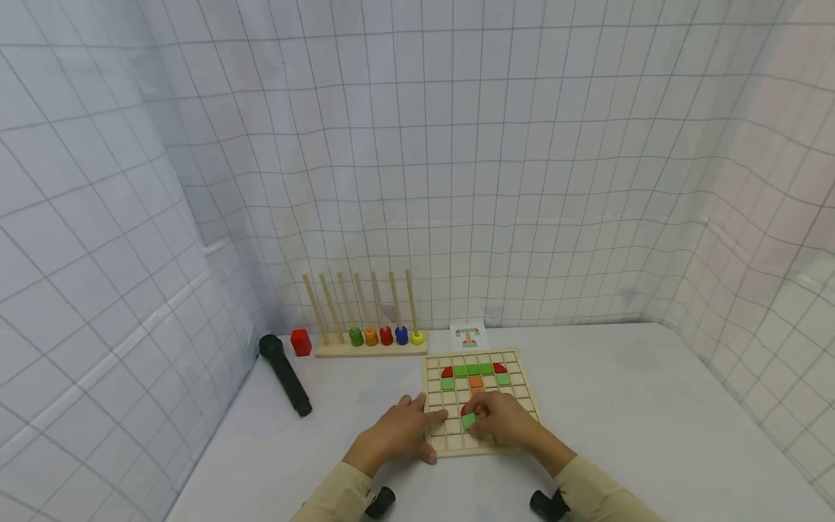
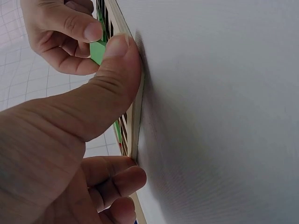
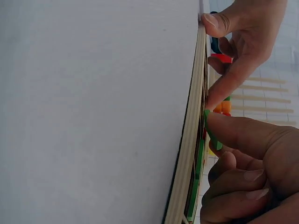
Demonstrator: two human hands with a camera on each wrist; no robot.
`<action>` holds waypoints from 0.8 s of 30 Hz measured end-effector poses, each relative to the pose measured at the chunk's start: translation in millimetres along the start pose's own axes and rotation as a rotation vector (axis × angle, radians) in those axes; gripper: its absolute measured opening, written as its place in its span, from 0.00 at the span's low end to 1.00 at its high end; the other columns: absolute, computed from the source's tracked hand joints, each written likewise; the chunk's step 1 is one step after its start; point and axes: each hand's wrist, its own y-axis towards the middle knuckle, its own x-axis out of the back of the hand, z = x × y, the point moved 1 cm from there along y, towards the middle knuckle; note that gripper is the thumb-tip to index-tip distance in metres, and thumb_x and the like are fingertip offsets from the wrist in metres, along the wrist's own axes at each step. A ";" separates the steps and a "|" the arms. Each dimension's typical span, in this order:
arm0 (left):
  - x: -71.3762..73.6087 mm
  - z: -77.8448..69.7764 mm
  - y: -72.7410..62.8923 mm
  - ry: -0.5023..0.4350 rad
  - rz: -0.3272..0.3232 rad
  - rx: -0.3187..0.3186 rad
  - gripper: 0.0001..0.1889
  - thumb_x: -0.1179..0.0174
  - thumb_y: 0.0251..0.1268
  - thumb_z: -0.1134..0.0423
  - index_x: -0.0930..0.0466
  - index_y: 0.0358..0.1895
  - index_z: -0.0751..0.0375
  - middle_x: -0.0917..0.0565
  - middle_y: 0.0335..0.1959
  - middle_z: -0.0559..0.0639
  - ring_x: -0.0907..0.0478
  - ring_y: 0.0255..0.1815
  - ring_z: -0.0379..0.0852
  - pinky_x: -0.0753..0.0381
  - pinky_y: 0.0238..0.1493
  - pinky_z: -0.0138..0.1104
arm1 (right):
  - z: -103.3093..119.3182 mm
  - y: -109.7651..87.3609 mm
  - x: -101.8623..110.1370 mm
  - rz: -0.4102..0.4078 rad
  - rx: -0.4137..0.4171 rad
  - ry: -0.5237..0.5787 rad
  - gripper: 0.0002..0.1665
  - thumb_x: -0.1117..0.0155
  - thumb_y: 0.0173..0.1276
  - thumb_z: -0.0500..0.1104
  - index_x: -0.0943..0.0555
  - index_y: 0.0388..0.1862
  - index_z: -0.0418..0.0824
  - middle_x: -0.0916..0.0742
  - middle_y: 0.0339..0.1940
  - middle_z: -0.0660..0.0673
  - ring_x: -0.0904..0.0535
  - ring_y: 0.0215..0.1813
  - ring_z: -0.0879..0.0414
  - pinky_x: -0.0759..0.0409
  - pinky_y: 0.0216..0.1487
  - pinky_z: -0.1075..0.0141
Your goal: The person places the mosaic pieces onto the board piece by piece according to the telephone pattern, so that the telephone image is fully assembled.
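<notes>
A wooden grid board [image 1: 454, 443] lies on the white table, with several green, red and orange tiles set in its squares. My right hand [image 1: 510, 422] pinches a green square tile [image 1: 467, 420] between thumb and finger, low over the board's near half. In the right wrist view this green tile [image 3: 213, 133] stands tilted. Just beyond it sits a red rounded tile [image 1: 464, 409], partly covered by the hand. At the board's near left corner rests my left hand [image 1: 400, 433], its thumb against the near edge and its index finger stretched over the squares.
Behind the board lies a small pattern card [image 1: 469, 338]. A wooden peg rack [image 1: 372, 350] with coloured rings stands at the back left, next to a red block [image 1: 301, 342]. A black microphone-shaped object [image 1: 285, 375] lies further left. Gridded white curtains [image 1: 457, 181] enclose the table.
</notes>
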 end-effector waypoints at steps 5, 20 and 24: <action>-2.1 0.2 1.2 0.003 0.005 0.000 0.43 0.25 0.47 0.40 0.27 0.72 0.34 0.33 0.76 0.63 0.32 0.69 0.59 0.26 0.64 0.51 | 6.4 -2.5 -3.5 -0.020 -0.013 -0.059 0.17 0.26 0.53 0.34 0.13 0.44 0.44 0.23 0.23 0.53 0.31 0.26 0.59 0.35 0.26 0.67; -0.8 -2.6 -0.4 0.037 -0.015 -0.014 0.42 0.26 0.47 0.40 0.26 0.72 0.36 0.31 0.75 0.64 0.31 0.67 0.59 0.25 0.63 0.51 | 6.4 -3.7 -5.0 -0.045 -0.038 -0.066 0.17 0.26 0.54 0.34 0.13 0.44 0.44 0.24 0.24 0.52 0.31 0.27 0.58 0.36 0.26 0.66; 0.1 -3.0 -0.4 0.026 -0.013 -0.009 0.42 0.25 0.48 0.40 0.26 0.72 0.36 0.32 0.75 0.64 0.31 0.68 0.59 0.26 0.63 0.51 | 5.3 -4.3 -4.4 -0.037 -0.022 -0.075 0.14 0.27 0.56 0.34 0.13 0.42 0.44 0.23 0.23 0.53 0.31 0.26 0.59 0.35 0.26 0.67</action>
